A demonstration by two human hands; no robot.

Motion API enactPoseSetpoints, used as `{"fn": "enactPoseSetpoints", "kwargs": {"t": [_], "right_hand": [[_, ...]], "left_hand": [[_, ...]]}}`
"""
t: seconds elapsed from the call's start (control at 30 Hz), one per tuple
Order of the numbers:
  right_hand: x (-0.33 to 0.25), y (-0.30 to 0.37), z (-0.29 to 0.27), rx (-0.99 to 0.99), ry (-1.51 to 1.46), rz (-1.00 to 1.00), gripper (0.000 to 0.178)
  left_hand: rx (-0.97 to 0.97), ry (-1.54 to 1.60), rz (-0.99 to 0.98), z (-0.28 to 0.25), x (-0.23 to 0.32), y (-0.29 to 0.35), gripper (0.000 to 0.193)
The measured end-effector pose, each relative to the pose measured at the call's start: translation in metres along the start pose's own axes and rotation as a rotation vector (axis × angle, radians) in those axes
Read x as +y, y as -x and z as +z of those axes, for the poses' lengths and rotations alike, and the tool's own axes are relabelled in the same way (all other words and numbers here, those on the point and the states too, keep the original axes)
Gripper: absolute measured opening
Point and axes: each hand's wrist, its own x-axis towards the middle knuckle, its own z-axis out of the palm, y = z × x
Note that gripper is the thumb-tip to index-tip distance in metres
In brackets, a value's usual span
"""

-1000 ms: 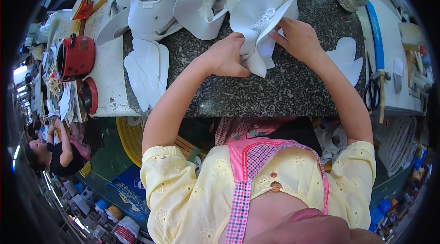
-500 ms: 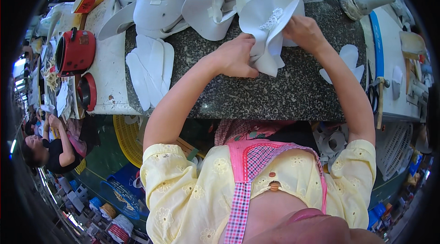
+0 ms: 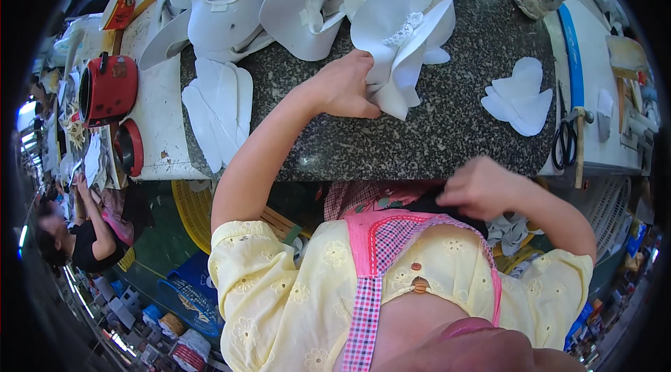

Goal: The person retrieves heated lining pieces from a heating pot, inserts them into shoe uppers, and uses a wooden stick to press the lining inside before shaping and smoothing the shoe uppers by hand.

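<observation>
My left hand [image 3: 347, 84] grips a bundle of white curved fabric pieces [image 3: 400, 44] that rests on the dark speckled stone worktop [image 3: 335, 141]. My right hand [image 3: 477, 188] has dropped below the worktop's front edge, close to my pink checked apron [image 3: 391, 232]; its fingers are curled, and I cannot tell whether it holds anything. A small stack of white cut pieces [image 3: 518, 96] lies on the worktop to the right of the bundle.
More white shaped pieces [image 3: 237, 2] pile up at the back, and flat white pieces [image 3: 218, 108] lie at the left. A red pot [image 3: 106, 89] and its lid [image 3: 129, 148] sit on the far left. Scissors [image 3: 565, 141] lie at right. Another person [image 3: 70, 232] sits lower left.
My right hand has let go of the white bundle and come down off the worktop to my lap. My left hand stays on the bundle.
</observation>
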Motion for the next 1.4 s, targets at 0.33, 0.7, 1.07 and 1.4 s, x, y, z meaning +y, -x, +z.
{"fn": "enactPoseSetpoints", "kwargs": {"t": [0.33, 0.7, 1.07, 1.4], "right_hand": [[0.091, -0.075, -0.040, 1.091, 0.048, 0.384, 0.029], [0.089, -0.094, -0.039, 1.155, -0.136, 0.610, 0.027], [0.077, -0.073, -0.044, 1.023, -0.188, 0.336, 0.031], [0.088, -0.080, -0.036, 0.901, -0.073, 0.399, 0.028]], "left_hand": [[-0.027, -0.016, -0.064, -0.001, 0.003, -0.001, 0.053], [0.014, -0.002, -0.023, -0.001, 0.004, 0.001, 0.056], [-0.095, 0.067, -0.082, -0.011, 0.014, 0.000, 0.050], [-0.017, 0.041, 0.010, -0.006, 0.011, 0.002, 0.052]]}}
